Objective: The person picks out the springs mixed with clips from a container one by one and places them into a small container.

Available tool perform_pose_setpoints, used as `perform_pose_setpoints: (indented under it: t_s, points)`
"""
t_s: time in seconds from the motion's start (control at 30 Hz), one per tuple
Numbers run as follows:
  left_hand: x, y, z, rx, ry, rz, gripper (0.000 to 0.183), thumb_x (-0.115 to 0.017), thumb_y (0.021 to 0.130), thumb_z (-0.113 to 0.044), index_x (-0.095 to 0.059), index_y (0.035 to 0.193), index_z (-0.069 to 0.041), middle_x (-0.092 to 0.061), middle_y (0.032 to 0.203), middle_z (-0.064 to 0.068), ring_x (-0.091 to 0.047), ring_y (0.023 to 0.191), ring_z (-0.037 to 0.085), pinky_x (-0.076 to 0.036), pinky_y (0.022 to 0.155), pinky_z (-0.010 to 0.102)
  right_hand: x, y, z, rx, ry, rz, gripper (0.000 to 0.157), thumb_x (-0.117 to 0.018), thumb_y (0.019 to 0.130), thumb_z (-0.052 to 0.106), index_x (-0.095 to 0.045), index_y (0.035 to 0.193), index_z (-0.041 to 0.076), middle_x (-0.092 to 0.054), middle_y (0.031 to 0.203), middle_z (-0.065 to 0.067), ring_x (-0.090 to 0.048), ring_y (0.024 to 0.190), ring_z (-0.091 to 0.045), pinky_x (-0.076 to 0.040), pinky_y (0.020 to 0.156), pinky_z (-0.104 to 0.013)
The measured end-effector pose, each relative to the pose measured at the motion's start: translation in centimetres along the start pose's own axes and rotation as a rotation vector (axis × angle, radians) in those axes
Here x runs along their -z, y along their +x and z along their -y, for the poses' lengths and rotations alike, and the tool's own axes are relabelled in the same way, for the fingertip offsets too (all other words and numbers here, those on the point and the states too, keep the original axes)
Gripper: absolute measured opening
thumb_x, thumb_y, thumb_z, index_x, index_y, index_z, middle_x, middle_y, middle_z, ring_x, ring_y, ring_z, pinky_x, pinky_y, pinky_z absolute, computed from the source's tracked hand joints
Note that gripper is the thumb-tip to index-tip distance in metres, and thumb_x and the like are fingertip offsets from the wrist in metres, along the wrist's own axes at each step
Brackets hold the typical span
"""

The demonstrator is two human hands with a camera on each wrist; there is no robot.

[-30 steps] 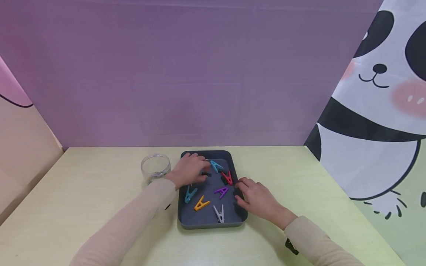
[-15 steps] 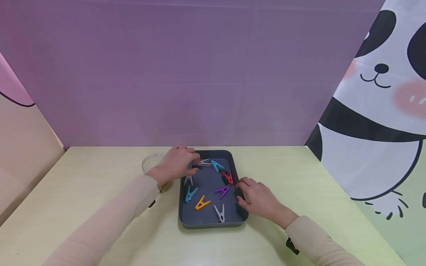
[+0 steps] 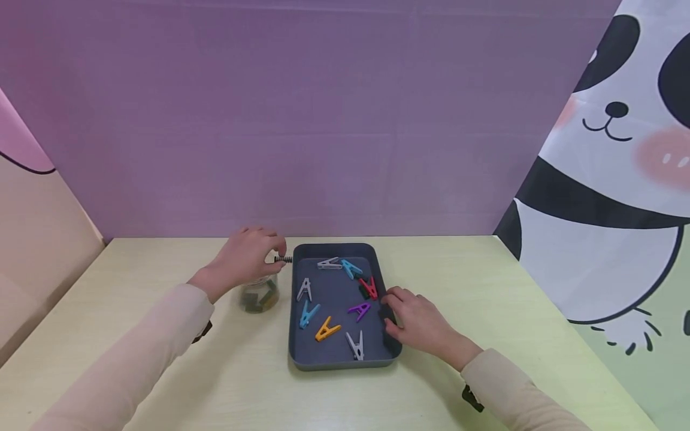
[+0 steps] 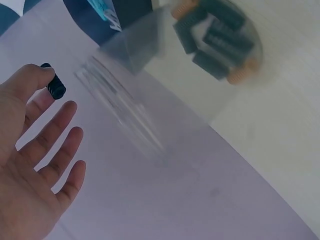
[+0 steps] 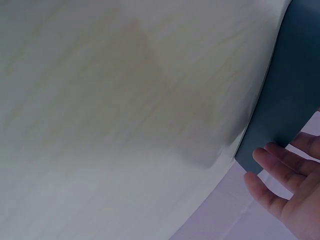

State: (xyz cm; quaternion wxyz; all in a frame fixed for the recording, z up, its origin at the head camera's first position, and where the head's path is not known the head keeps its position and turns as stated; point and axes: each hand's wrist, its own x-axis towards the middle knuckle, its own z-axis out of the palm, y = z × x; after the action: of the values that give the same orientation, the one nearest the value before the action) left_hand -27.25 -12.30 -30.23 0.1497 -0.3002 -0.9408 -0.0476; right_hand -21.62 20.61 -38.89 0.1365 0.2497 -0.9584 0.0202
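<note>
Between thumb and forefinger, my left hand pinches a small black coil spring above the clear jar; the other fingers spread loosely in the left wrist view. My hand covers the jar's mouth in the head view. Inside the jar lie several dark coiled pieces and a few orange ones. My right hand rests at the right rim of the dark grey tray, its fingertips against the outer wall in the right wrist view, fingers relaxed.
In the tray lie several clothespins: an orange one, a purple one, a red one, plus blue and white or grey ones. Dark pieces sit by the red one. A purple backdrop rises behind the table.
My left hand has lifted the black spring out of the tray's far left part and carried it left, over the jar. The right hand has stayed at the tray's rim.
</note>
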Motion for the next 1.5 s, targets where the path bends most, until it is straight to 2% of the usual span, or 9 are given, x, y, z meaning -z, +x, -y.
perform_pose_setpoints:
  t_s: [0.13,0.43,0.73,1.0,1.5]
  points:
    - [0.2,-0.8,1.2,-0.003,0.008,-0.031,0.015,-0.067,0.079,-0.03,-0.065,0.089,-0.019,-0.064,0.092,-0.002,-0.057,0.094,0.025,-0.041,0.086,0.046,0.0,0.0,0.0,0.005,-0.001,-0.008,0.033,-0.067,0.077,0.026,-0.062,0.104,0.008,-0.058,0.108,-0.005,-0.057,0.093,-0.018,-0.05,0.071,-0.035]
    - [-0.2,-2.2,3.0,0.036,0.031,-0.038,0.014,-0.068,0.078,-0.029,-0.065,0.086,-0.018,-0.062,0.089,-0.002,-0.055,0.09,0.024,-0.041,0.085,0.046,-0.1,0.0,0.1,0.007,-0.008,-0.009,0.033,-0.067,0.077,0.027,-0.062,0.104,0.008,-0.058,0.108,-0.005,-0.057,0.093,-0.018,-0.05,0.071,-0.034]
    - [-0.9,-3.1,3.3,0.043,0.05,-0.023,0.012,-0.07,0.077,-0.028,-0.065,0.084,-0.02,-0.062,0.085,-0.003,-0.053,0.086,0.024,-0.039,0.075,0.041,-0.1,-0.1,0.0,-0.007,-0.003,-0.005,0.034,-0.067,0.077,0.029,-0.062,0.104,0.008,-0.058,0.109,-0.006,-0.056,0.094,-0.018,-0.051,0.073,-0.035]
    - [-1.3,-3.0,3.4,0.051,0.056,-0.013,0.012,-0.07,0.077,-0.029,-0.065,0.085,-0.02,-0.063,0.086,-0.004,-0.052,0.086,0.023,-0.038,0.076,0.041,-0.2,-0.1,0.1,-0.01,-0.006,-0.004,0.035,-0.068,0.077,0.029,-0.061,0.104,0.008,-0.058,0.11,-0.007,-0.057,0.095,-0.019,-0.051,0.073,-0.035]
    - [-1.6,-3.0,3.6,0.038,0.076,-0.044,0.018,-0.07,0.077,-0.028,-0.065,0.09,-0.018,-0.065,0.09,-0.001,-0.054,0.089,0.027,-0.039,0.079,0.042,-0.2,-0.2,0.0,-0.003,-0.011,-0.013,0.035,-0.066,0.078,0.03,-0.062,0.105,0.008,-0.058,0.11,-0.006,-0.057,0.094,-0.018,-0.051,0.072,-0.034]
